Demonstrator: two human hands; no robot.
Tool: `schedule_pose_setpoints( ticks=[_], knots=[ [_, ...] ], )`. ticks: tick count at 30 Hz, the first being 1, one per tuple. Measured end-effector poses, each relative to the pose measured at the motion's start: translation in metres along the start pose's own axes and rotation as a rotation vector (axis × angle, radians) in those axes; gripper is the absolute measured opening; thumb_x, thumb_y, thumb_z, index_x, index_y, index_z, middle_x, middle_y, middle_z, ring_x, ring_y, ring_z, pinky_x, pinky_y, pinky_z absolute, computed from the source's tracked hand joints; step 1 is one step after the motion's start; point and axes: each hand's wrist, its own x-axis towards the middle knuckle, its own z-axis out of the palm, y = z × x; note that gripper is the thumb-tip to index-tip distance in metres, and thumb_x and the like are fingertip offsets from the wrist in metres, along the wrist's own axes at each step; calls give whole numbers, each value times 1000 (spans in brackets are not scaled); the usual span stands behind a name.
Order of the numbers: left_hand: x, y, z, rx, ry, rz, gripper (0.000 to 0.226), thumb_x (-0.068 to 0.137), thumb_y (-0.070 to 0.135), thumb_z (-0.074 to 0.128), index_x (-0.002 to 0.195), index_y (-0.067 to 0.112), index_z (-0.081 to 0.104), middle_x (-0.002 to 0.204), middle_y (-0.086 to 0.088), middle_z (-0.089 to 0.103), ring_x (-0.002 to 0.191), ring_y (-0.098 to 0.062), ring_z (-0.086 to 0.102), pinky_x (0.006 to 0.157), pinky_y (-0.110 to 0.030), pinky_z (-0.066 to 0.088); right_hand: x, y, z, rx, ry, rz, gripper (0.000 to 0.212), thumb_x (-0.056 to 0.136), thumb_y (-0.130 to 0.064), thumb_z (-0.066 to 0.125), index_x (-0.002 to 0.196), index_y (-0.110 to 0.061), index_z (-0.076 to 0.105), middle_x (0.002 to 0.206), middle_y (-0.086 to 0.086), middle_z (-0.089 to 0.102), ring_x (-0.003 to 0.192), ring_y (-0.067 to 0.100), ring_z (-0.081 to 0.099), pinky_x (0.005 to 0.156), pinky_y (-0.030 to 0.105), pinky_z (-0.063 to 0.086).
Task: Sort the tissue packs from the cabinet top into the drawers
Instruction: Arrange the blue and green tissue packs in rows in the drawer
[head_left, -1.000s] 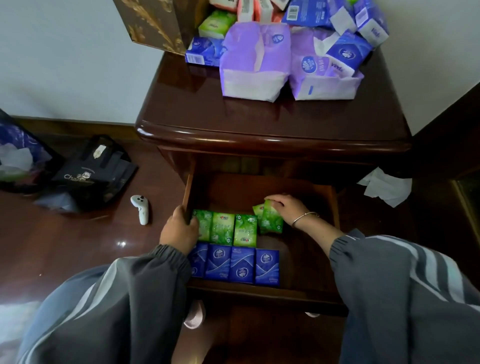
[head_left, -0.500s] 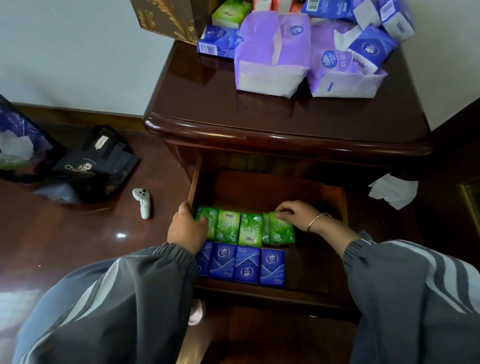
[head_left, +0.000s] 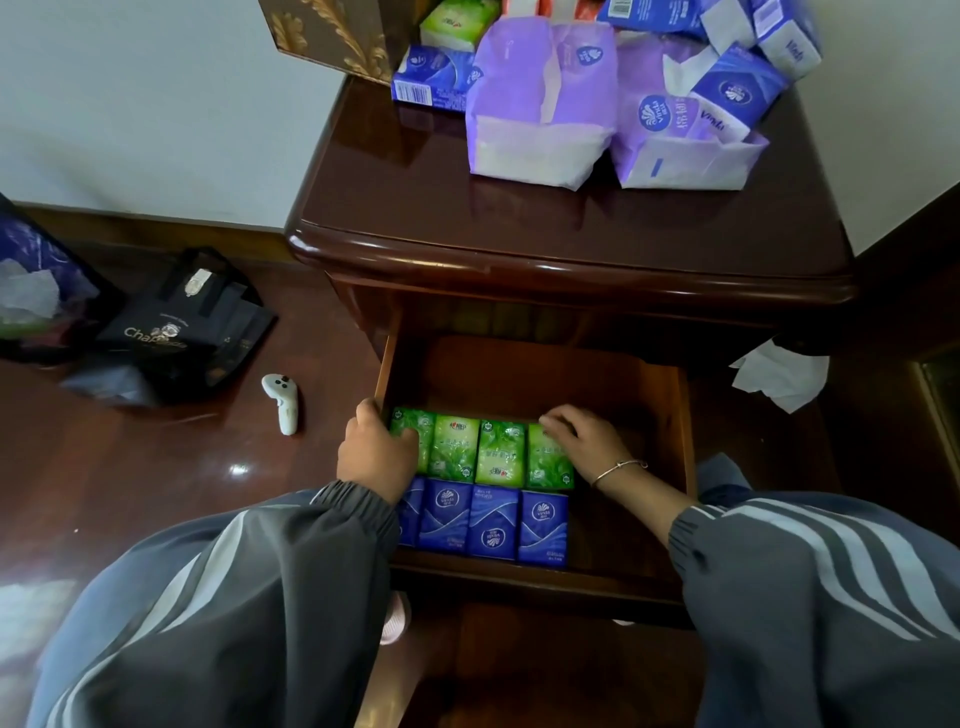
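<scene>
Nearest the camera, two grey striped sleeves (head_left: 249, 597) reached over the front edge of the open drawer (head_left: 649, 415). Just inside that front edge lay a row of blue packs (head_left: 493, 525), side by side in the drawer's left part. A row of four green packs (head_left: 498, 454) touched them on the far side. The left hand (head_left: 376, 457) sat at the drawer's left wall with its fingers curled over the leftmost green pack (head_left: 418, 431); whether it gripped that pack or only pressed on it could not be told. The right hand (head_left: 582, 441), a thin bracelet (head_left: 618, 467) on its wrist, rested loosely spread fingers on the far end of the rightmost green pack (head_left: 548, 465), gripping nothing. On the floor left of the drawer lay a white controller (head_left: 283, 397), and farther left a black bag (head_left: 182, 332). Right of the drawer lay a crumpled white tissue (head_left: 779, 374). Above and behind the drawer, the cabinet top (head_left: 519, 228) carried unsorted tissue packs: two large purple packs (head_left: 540, 104), with small blue and green ones behind them.
</scene>
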Motion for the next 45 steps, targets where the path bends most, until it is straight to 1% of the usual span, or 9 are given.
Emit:
schedule_pose_setpoints(
  ticks=[3, 7, 12, 17, 23, 27, 31, 36, 45],
  knots=[
    [1, -1, 1, 0, 5, 1, 47, 87, 17, 52, 132, 7, 40, 122, -18, 53, 104, -38, 57, 90, -48, 48, 1, -10, -10, 78, 76, 333, 51, 97, -46, 34, 122, -6, 54, 123, 18, 59, 111, 36, 56, 93, 38, 46],
    [2, -2, 4, 11, 17, 0, 48, 88, 18, 53, 132, 7, 39, 123, -16, 53, 105, -37, 56, 89, -48, 47, -6, -29, -16, 669, -120, 754, 65, 94, -57, 31, 143, -14, 29, 141, 22, 41, 123, 43, 47, 83, 48, 48],
    [3, -4, 5, 20, 20, 5, 50, 87, 19, 53, 134, 8, 38, 125, -16, 51, 107, -37, 55, 90, -46, 47, -15, -45, -15, 694, -252, 726, 65, 92, -60, 34, 144, -22, 26, 128, 17, 53, 101, 26, 57, 64, 37, 50],
    [4, -8, 3, 15, 16, 21, 51, 87, 20, 54, 135, 8, 39, 128, -17, 50, 109, -39, 55, 92, -45, 45, -19, -44, -26, 635, -337, 724, 77, 88, -67, 30, 149, -21, 17, 152, 20, 26, 139, 37, 27, 111, 52, 26],
    [5, -8, -11, -30, -69, 46, 46, 93, 24, 53, 134, 7, 44, 128, -19, 57, 116, -34, 54, 94, -36, 40, -64, -85, -74, 335, -295, 405, 50, 92, -46, 49, 131, -16, 50, 137, 7, 52, 126, 25, 49, 100, 38, 41],
    [-3, 8, -31, -65, 57, 63, 48, 91, 21, 53, 135, 3, 45, 130, -22, 55, 120, -36, 51, 98, -37, 38, -105, -97, -139, 287, 81, -27, 22, 88, -30, 59, 107, -25, 69, 104, -8, 69, 100, 5, 62, 75, 9, 45],
    [-25, 41, -63, -119, 295, 258, 24, 89, 15, 53, 111, 9, 63, 111, -15, 67, 104, -31, 60, 86, -33, 40, -103, -77, -202, 175, 705, -68, 23, 88, -20, 57, 109, -16, 66, 111, 1, 67, 105, 17, 61, 90, 27, 45],
    [-57, 113, -89, -185, 404, 643, 16, 90, 10, 55, 102, 11, 65, 97, -6, 69, 89, -21, 62, 80, -30, 43, -49, -56, -234, 95, 599, 293, 57, 96, -37, 42, 139, -1, 33, 143, 20, 39, 130, 36, 38, 105, 41, 32],
    [-57, 261, -53, -92, 195, 953, 17, 92, 20, 54, 103, 10, 61, 102, -1, 65, 93, -14, 58, 72, -18, 36, -12, -57, -228, 227, 772, 397, 55, 89, -55, 40, 108, -8, 61, 115, 20, 62, 107, 40, 56, 83, 40, 45]
  ],
)
